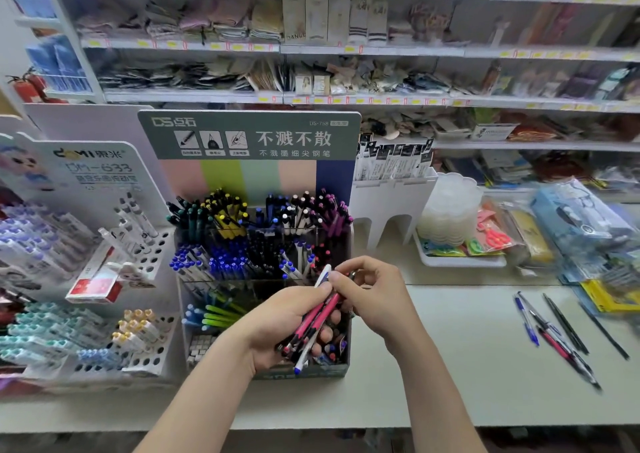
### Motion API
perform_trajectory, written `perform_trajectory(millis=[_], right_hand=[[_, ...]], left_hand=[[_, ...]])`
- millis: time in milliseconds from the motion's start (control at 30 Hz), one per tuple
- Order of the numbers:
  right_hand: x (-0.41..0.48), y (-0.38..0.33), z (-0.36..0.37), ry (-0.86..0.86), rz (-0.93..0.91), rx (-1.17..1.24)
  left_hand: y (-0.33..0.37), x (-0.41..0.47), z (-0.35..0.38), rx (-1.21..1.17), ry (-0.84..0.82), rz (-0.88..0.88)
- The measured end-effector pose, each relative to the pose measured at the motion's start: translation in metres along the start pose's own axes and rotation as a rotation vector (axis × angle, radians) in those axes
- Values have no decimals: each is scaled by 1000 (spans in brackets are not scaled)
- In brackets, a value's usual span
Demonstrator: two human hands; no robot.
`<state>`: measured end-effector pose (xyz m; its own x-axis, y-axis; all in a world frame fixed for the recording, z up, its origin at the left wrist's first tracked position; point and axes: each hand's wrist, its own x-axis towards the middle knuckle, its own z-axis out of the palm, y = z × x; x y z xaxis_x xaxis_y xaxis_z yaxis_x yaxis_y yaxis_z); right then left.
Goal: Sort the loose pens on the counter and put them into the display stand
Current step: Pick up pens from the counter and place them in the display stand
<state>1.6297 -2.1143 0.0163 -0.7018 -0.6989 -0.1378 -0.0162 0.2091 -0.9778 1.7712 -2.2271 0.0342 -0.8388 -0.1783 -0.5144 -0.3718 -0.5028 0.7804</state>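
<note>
- The left hand (287, 321) is curled around a mixed bundle of slim plastic pens (313, 317), pink-barrelled ones and a white one with blue ends. It holds them slantwise in front of the lower right tiers of the stand.
- The right hand (377, 296) pinches the upper end of the bundle with thumb and fingertips. Which single pen it has hold of cannot be told.
- The step in hand looks like singling one pen out of the bunch. It goes best if the left grip is eased just enough for one barrel to slide free along its length. The pen should come out by its cap end and its colour be checked before it is dropped in.
- The tiered cardboard display stand with the grey-green header (249, 137) groups its pens by colour, so each pen should go to the compartment that matches.
- More loose pens, blue, black and red (554, 331), lie fanned on the pale counter (450, 366) well to the right, not yet collected.
- The left forearm and the bundle hide the front right compartments, so those slots are hard to judge.
- The upright pens already packed in the upper tiers may snag a pen that goes in at an angle.
- A white holed pen rack (149, 255) stands just left of the stand, and a white tray of scissors (460, 264) sits behind on the right.
</note>
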Motion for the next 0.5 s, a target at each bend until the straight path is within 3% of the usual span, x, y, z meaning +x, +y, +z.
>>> perform_trajectory(millis=[200, 333, 500], right_hand=[[0, -6, 4, 1, 67, 73], [-3, -7, 21, 119, 125, 218], [-10, -8, 30, 45, 139, 207]], left_hand=[[1, 0, -14, -13, 38, 73], [1, 2, -18, 80, 120, 186], [2, 2, -26, 172, 115, 280]])
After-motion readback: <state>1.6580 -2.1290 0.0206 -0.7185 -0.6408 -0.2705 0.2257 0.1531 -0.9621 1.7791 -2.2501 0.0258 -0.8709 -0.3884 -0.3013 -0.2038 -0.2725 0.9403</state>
